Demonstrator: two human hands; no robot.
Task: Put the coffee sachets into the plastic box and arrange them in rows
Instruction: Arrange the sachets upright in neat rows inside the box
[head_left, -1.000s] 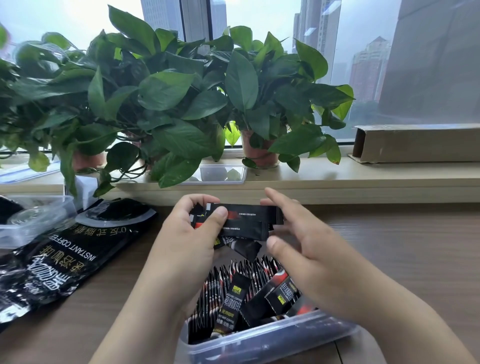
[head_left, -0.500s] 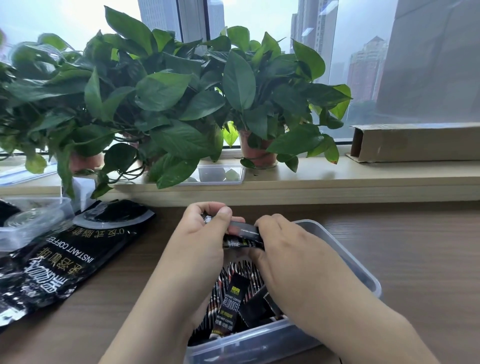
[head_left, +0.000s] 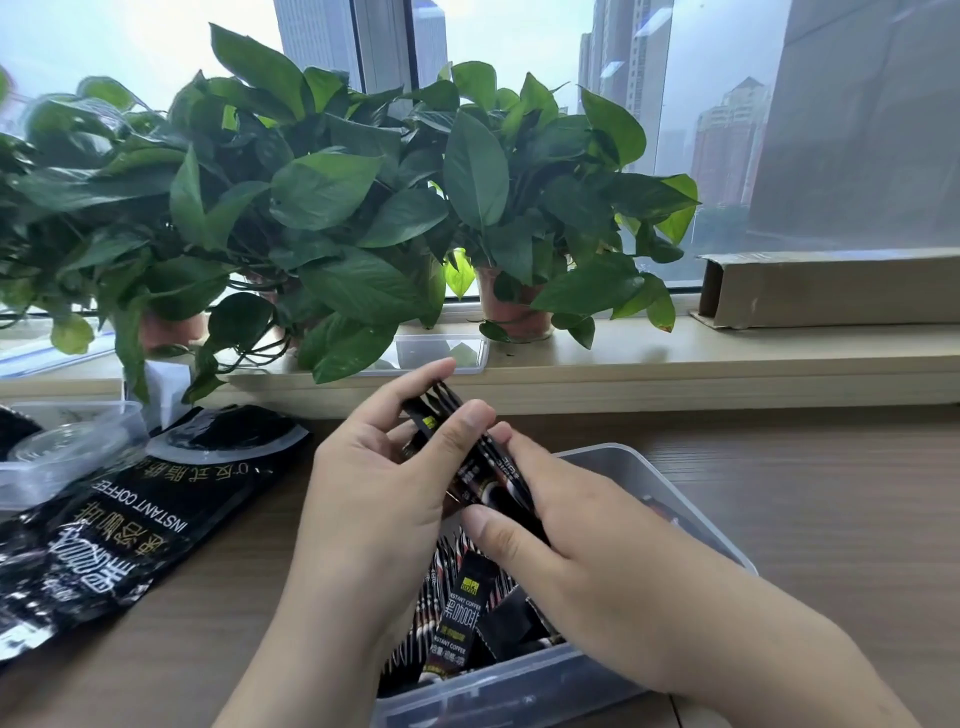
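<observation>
Sachets (head_left: 470, 457) in a small stack sit tilted between both hands just above the plastic box (head_left: 693, 517) on the table (head_left: 831, 493). The left hand (head_left: 374, 493) curls round the stack's upper half, the right hand (head_left: 587, 561) pinches its lower end, probably to square the edges so it slots in beside the row (head_left: 434, 597) standing on edge inside.

Wooden table (head_left: 831, 519) bears plastic box (head_left: 524, 693) (clear) and coffee bag (head_left: 130, 519).
</observation>
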